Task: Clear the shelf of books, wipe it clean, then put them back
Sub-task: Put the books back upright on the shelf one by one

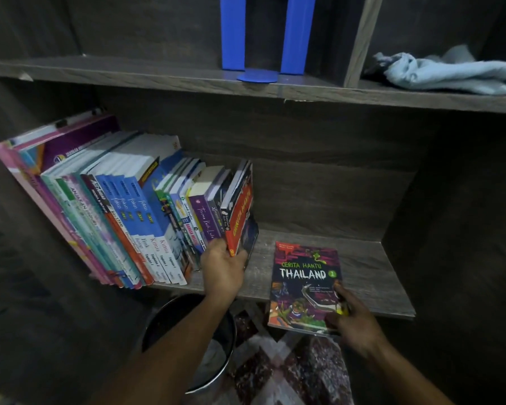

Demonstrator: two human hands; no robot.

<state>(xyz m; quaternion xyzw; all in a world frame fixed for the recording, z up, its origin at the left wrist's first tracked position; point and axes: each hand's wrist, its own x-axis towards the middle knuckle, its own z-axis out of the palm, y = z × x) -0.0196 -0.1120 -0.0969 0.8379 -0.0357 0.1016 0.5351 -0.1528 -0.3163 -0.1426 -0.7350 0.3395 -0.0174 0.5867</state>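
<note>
Head view, near to far. At lower centre of the frame a round dark bin (173, 320) stands on a patterned rug (304, 369), below the shelf edge.

The left hand (224, 270), centre frame, grips the foot of an orange-red book (240, 217). Its thumb is on the left of the spine and its fingers are curled round the right side. This book stands at the right end of the row of books (123, 211).

The right hand (355, 320), lower right, holds the "Cerita Hantu Thailand" paperback (304, 285) by its lower right corner. The thumb is pressed on the cover; the other fingers are under the book and cannot be seen. The paperback lies cover up, overhanging the front edge of the lower shelf (368, 273).

The row fills the left half of the lower shelf, spines outward, leaning left. The right half is bare apart from the paperback. Covers look intact and glossy; the board shows pale scuffs or dust.

On the upper shelf (158, 74), a blue bookend (295, 33) stands at top centre. A pale blue cloth (456, 73) lies crumpled at upper right.

Assessment: the task is part-way. The frame does not settle whether books are leaving or returning. The cloth lying idle suggests no wiping at this moment.
</note>
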